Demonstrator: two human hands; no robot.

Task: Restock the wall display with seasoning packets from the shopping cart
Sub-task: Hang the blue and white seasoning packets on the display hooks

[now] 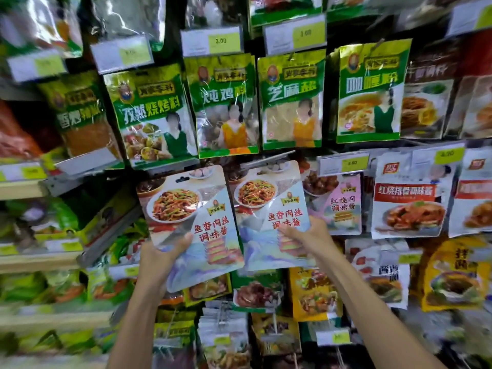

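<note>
Hanging of two matching packets is in hand, and neither is seen to be on a hook yet. One fish-fragrant pork sauce packet is held in the left hand, pinched at its lower left corner with the thumb laid across the front. Its hang hole shows free at the top edge. A second, identical packet is gripped by the right hand at its lower right part, thumb on the printed face.

Both are raised side by side, nearly touching, in front of the wall display, just under the row of green seasoning packets. The top of the right-hand packet is brought up to a grey peg arm. Whether it is threaded on cannot be told.

Beside it, to the right, a pink braised-pork sauce packet is hung under a yellow price tag. The rows around are seen well filled, so much of the restocking is judged done, or never needed, there.

What is left: these two packets are to be slid onto their peg. The shopping cart is not in view, so the stock waiting in it cannot be judged.
</note>
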